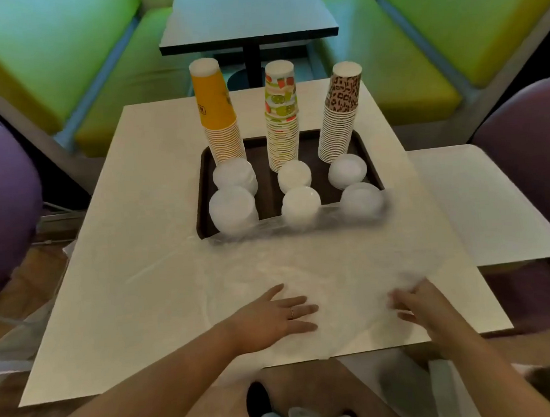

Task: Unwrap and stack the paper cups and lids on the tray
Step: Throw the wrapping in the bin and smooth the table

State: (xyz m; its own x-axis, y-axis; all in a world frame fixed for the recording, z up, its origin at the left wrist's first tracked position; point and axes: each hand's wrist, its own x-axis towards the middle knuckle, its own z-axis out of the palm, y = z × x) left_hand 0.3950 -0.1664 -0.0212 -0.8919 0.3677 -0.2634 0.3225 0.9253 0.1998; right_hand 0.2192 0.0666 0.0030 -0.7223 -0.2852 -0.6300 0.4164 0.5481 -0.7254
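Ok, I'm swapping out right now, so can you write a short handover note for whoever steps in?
Left hand: open, flat on the clear plastic wrap.
Right hand: fingers on the wrap's near right part; grip blurred.
Brown tray: orange cup stack, fruit-print stack, leopard-print stack stand upright at the back; six white lid stacks in front.
Done: cups and lids look unwrapped and stacked.
Left: clear the wrap, which overlaps the tray's near edge.

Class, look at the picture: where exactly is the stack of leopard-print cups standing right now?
In the head view the leopard-print cups stand upside down at the far right corner of the brown tray, right of the fruit-print cups and just behind a lid stack.
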